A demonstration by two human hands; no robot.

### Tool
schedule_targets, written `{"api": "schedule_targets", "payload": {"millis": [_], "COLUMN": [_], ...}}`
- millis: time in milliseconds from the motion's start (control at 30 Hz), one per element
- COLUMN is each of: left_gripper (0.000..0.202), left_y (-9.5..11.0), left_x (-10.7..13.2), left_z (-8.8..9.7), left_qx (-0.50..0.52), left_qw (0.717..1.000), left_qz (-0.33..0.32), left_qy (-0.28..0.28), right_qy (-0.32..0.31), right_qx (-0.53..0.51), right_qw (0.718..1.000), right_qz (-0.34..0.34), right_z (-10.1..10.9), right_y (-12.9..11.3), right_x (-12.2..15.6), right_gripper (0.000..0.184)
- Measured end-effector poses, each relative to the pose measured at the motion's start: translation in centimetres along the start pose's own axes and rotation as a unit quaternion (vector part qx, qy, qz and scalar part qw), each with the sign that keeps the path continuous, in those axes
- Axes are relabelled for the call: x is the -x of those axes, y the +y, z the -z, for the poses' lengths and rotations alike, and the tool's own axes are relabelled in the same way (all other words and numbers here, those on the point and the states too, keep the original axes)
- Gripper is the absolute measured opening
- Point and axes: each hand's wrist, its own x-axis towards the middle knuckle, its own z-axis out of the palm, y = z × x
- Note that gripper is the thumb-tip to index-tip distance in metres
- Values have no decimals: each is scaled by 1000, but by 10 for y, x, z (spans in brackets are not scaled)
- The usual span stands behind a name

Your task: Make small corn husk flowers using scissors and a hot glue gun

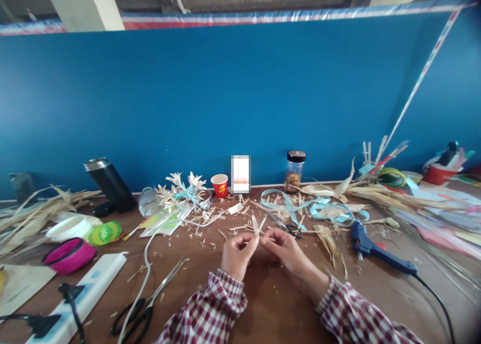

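Observation:
My left hand (pixel 237 255) pinches the base of a small bunch of pale, pointed dried-husk pieces (pixel 257 226), which stand up in a V above the fingertips. Close against it, my right hand (pixel 292 256) is closed at the fingertips on a thin pale husk strip (pixel 267 239), partly hidden by the fingers. Husk scraps (pixel 235 228) lie scattered over the brown table just beyond both hands. Past the right hand are small dark-handled scissors (pixel 293 231) and curls of light blue ribbon (pixel 287 204).
Large black-handled scissors (pixel 141 311) and a white power strip (pixel 95 284) lie at left, with a white cord running by. A blue glue gun (pixel 379 251) lies at right. Husk flowers (pixel 184 191), a red paper cup (pixel 220 185), a lidded jar (pixel 294 173) and a black flask (pixel 111 186) line the back.

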Motion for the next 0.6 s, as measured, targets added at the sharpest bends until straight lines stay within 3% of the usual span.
{"api": "schedule_targets", "payload": {"millis": [167,267,400,600], "left_gripper": [33,33,30,28], "left_y": [-1,-4,-7,-3], "left_x": [1,0,-2,2], "left_z": [0,-1,-3,-5], "left_qx": [9,14,17,-13], "left_qw": [1000,1000,999,998], "left_qz": [14,26,30,36], "left_qy": [-21,-4,41,45], "right_qy": [13,64,100,36], "right_qx": [-115,-125,-82,57], "right_qw": [993,990,992,994], "right_qz": [-19,-12,17,88], "right_z": [-4,-2,5,3], "right_y": [0,-3,-5,-5], "right_x": [4,3,-2,1], "right_gripper": [25,26,30,18]}}
